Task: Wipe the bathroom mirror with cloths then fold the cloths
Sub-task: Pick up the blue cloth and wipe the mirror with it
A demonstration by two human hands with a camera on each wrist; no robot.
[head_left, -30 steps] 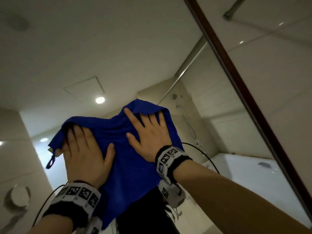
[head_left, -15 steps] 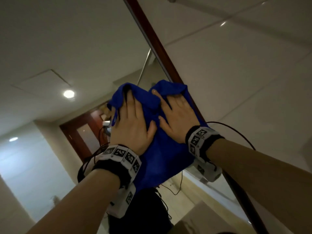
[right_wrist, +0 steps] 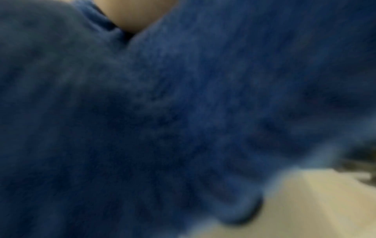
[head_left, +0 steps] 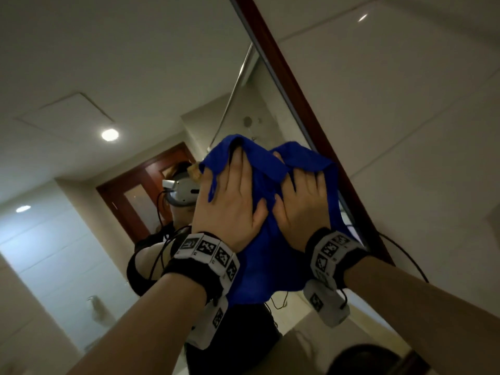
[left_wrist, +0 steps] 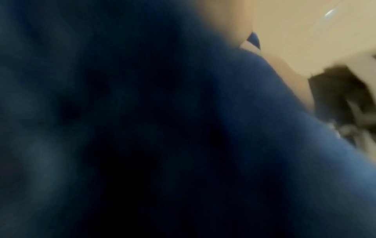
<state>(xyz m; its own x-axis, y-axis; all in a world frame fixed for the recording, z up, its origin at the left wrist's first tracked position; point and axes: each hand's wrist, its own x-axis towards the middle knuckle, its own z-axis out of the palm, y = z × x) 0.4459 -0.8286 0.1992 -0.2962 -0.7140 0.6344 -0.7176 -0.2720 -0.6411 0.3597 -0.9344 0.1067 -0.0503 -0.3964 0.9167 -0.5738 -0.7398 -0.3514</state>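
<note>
A blue cloth lies bunched against the bathroom mirror, close to its dark wooden right frame. My left hand presses flat on the cloth's left half, with its fingers pointing up. My right hand presses beside it, thumb nearly touching thumb. Folds of cloth cover the fingertips of both hands. The cloth's lower part hangs below my wrists. Blurred blue cloth fills the left wrist view, and blue cloth fills the right wrist view too.
A glossy tiled wall runs right of the frame. The mirror reflects a person wearing a headset, a wooden door and ceiling lights. A black cable loops from my right wrist. A beige counter shows at the bottom.
Both hands slid the cloth rightward across the glass to the mirror's right frame. The hands came closer together and the cloth bunched up over the fingertips.
</note>
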